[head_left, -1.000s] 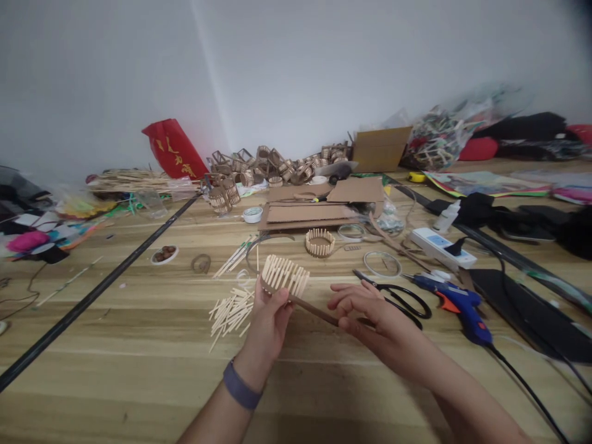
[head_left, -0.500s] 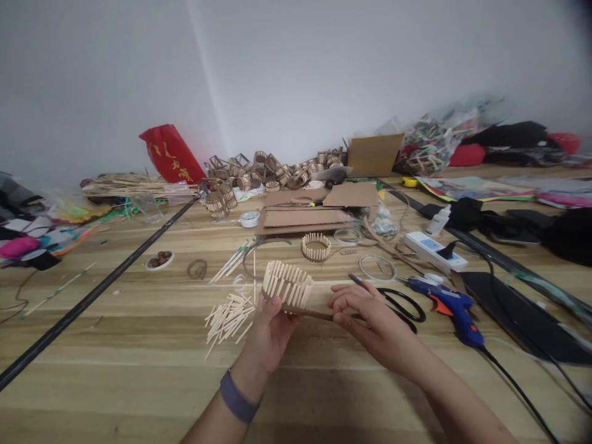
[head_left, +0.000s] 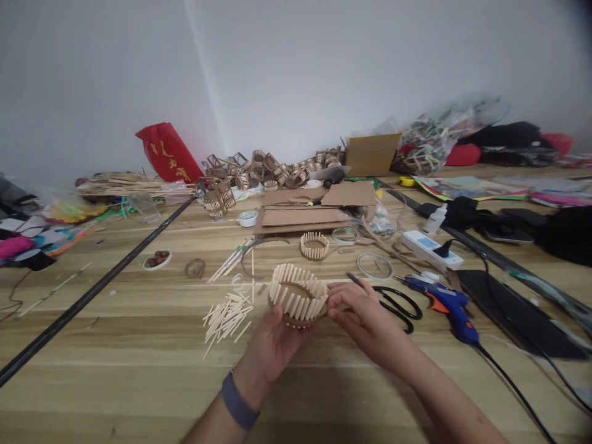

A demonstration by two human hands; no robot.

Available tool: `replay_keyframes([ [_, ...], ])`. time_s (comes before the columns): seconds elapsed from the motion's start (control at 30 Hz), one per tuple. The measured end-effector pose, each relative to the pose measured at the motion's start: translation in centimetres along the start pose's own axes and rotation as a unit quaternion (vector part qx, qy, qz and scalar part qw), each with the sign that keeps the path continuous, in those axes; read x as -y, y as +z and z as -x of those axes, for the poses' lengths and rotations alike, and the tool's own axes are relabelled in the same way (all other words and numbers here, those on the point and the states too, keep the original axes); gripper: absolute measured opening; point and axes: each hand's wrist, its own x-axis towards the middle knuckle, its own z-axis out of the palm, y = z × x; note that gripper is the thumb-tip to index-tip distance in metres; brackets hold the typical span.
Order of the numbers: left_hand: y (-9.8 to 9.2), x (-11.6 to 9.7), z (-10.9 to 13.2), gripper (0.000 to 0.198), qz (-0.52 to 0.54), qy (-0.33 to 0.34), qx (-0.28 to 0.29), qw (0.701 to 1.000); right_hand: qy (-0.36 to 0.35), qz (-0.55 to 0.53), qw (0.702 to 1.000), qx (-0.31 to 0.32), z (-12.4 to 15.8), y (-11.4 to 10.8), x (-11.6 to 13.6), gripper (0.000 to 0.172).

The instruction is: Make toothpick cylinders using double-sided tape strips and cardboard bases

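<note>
My left hand (head_left: 275,342) is closed around the lower left side of a ring of short wooden sticks (head_left: 298,296), held tilted above the table. A brown cardboard strip (head_left: 319,319) wraps around the lower part of the ring. At the ring's right side my right hand (head_left: 363,314) pinches the strip, its fingertips close against the sticks. Black-handled scissors (head_left: 407,308) lie just beyond my right hand and are partly covered by it. A second stick ring (head_left: 314,246) stands farther back on the table.
Loose sticks (head_left: 229,317) lie to the left. A blue glue gun (head_left: 444,302) and a white power strip (head_left: 430,250) are at the right. Cardboard sheets (head_left: 300,217) lie behind, with a pile of stick-and-cardboard pieces (head_left: 277,169) by the wall. A small bowl (head_left: 157,260) holds brown balls.
The ring has turned and tipped, so its open inside now shows. My right hand has come close to the ring, and the straight length of strip between the hands has shortened.
</note>
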Motion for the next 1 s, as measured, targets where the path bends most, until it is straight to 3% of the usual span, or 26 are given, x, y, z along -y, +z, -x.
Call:
replay_keyframes([
  [0.3,0.3,0.4,0.1,0.047,-0.006,0.005,0.040,0.999,-0.024,0.006,0.999,-0.022,0.0,0.3,-0.1,0.013],
  [0.43,0.7,0.5,0.0,0.059,-0.038,0.017,0.053,0.998,-0.032,-0.001,0.999,-0.034,0.0,0.6,-0.3,0.012],
  [0.67,0.8,0.2,0.0,0.069,-0.072,0.011,0.046,0.996,-0.005,-0.083,0.996,-0.006,0.0,0.7,-0.2,0.018],
  [0.8,0.7,0.2,-0.1,0.060,-0.102,0.105,-0.012,0.989,0.013,-0.097,0.995,-0.015,-0.2,0.6,0.0,0.022],
  [0.9,0.2,0.4,-0.3,0.045,-0.160,0.187,-0.093,0.965,0.027,-0.088,0.995,-0.036,-0.3,0.9,-0.1,0.023],
  [1.0,-0.1,0.4,-0.4,0.042,-0.214,0.216,-0.146,0.941,0.019,-0.067,0.996,-0.055,-0.3,1.5,-0.2,0.022],
])
